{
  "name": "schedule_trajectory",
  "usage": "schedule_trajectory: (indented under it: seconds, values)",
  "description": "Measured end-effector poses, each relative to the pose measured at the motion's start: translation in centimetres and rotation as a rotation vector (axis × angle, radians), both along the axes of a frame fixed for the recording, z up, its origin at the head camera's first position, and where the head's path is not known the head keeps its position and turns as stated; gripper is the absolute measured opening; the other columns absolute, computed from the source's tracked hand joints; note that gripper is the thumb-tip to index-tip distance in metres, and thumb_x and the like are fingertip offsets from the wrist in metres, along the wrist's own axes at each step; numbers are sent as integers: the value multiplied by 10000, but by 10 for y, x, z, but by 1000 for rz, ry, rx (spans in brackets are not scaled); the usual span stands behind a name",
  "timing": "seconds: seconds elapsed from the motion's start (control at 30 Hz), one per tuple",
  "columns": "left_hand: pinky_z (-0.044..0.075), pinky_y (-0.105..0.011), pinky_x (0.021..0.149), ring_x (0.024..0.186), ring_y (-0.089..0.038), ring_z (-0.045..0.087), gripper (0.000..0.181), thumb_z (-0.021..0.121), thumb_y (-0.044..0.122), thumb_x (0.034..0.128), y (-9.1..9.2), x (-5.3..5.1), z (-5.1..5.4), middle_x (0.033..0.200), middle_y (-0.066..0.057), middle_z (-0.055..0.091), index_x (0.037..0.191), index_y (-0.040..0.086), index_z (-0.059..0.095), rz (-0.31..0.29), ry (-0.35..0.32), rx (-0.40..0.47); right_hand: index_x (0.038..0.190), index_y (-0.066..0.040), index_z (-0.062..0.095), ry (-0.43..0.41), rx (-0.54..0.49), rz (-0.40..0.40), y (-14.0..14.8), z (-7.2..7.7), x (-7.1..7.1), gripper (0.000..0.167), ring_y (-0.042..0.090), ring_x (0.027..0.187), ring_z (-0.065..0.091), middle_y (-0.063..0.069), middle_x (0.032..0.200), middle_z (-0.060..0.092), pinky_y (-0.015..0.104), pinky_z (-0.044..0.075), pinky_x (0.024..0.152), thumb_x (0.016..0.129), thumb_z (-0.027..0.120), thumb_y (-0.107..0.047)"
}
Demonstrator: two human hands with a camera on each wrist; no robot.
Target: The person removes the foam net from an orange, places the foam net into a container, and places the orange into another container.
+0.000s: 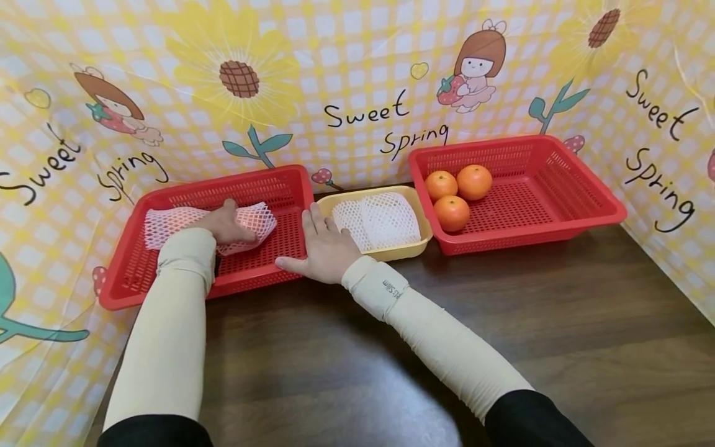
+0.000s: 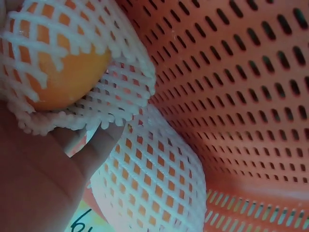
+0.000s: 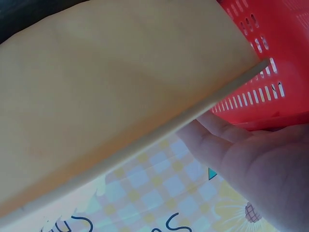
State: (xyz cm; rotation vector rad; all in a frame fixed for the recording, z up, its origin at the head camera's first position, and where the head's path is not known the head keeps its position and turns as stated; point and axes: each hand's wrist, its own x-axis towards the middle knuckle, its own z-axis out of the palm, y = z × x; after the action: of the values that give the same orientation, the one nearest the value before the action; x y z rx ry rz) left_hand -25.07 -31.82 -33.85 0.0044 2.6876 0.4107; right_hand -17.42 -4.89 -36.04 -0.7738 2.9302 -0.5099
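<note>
1. The left hand [image 1: 223,223] was inside the left red basket [image 1: 246,284], its fingers hooked under a foam-netted orange [image 2: 72,82] and gripping it, as far as I could see.
2. That orange showed bare at the sleeve's mouth, and a second netted orange [image 2: 149,179] lay just beside it, against the fingertips.
3. I took the step for settling the netted fruit among its neighbours. It seemed to call for a loose, cupping hold, since the soft net could slip up the orange if dragged.
4. Letting go well, I thought, meant sliding the fingers out from beneath slowly, so that none snagged in the mesh.
5. The right hand [image 1: 326,248] was spread, fingers straight, at the near end of the yellow tray [image 1: 402,251]; whether it pressed on the tray's rim I could not tell.
6. White foam nets [image 1: 391,220] lay in that tray. Three bare oranges [image 1: 451,213] sat grouped at the left end of the right red basket [image 1: 530,239], well apart from both hands.
</note>
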Motion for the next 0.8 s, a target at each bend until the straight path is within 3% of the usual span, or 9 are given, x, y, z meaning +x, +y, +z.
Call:
schedule_trajectory:
  seconds: [0.3, 0.43, 0.57, 0.8]
  values:
    - [307, -615, 1088, 1324, -523, 384, 1200, 729, 478, 844, 0, -1, 0, 1494, -405, 278, 1541, -91, -66, -24, 39, 31, 1621, -48, 89, -2, 4, 8, -2, 0, 2, 1116, 331, 1463, 301, 119, 1685, 52, 569, 354, 1086, 884, 395, -828]
    - [290, -610, 1103, 1348, -520, 355, 1215, 742, 446, 842, 3, 0, 6, 1503, -411, 255, 1530, -117, -87, -36, 56, 40, 1622, -51, 85, -9, -1, 10, -3, 1, 3, 1101, 357, 1460, 303, 120, 1686, 43, 577, 342, 1091, 895, 412, -810]
    - [315, -618, 1080, 1297, -517, 401, 1183, 739, 448, 855, 2, 2, 17, 1483, -408, 276, 1523, -127, -50, -39, 76, 52, 1621, -48, 77, -16, 13, 17, -3, 2, 3, 1117, 362, 1460, 305, 120, 1685, 33, 570, 340, 1098, 886, 377, -833]
    - [401, -564, 955, 1066, -413, 498, 1071, 745, 470, 856, 5, 13, 45, 1266, -291, 440, 1504, -62, 80, -32, 137, 125, 1621, -50, 69, -34, 5, 8, 0, 2, 1, 1121, 358, 1465, 295, 111, 1686, 14, 578, 314, 1110, 883, 386, -832]
